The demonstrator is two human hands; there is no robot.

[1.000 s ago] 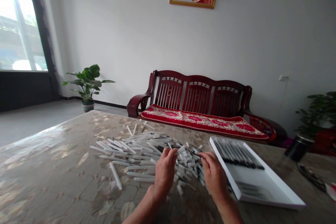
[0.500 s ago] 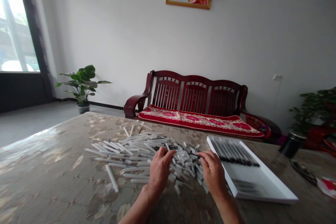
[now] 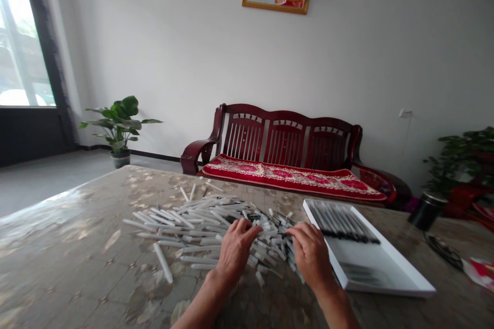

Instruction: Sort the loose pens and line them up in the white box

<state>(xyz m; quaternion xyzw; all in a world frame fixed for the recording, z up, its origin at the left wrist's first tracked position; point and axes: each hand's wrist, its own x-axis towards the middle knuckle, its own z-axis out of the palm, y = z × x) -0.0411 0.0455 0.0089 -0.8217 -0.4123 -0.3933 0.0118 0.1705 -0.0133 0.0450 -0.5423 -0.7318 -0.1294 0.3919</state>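
My left hand (image 3: 236,247) is closed in a pinch over the pile, apparently on a small white pen part partly lost among the pieces behind it. Facing it, my right hand (image 3: 309,248) pinches a thin dark pen part, mostly hidden by the fingers. A short gap separates the two sets of fingertips. Left of my hands lies a heap of white pen barrels (image 3: 204,240). Between and below them are many short, translucent pen caps (image 3: 266,254), with dark slim pieces mixed in.
To the right, a white box tray (image 3: 386,262) holds a row of pens (image 3: 341,221) with black ends. Beyond it stand a black canister (image 3: 427,212) and a dark cable (image 3: 443,253). A red wooden bench (image 3: 289,139) is behind the patterned table (image 3: 77,247).
My right hand has shifted slightly left and lower, its fingertips dipping toward the pile. The left fingertips are slightly lower and further right. The tray and heap look unchanged.
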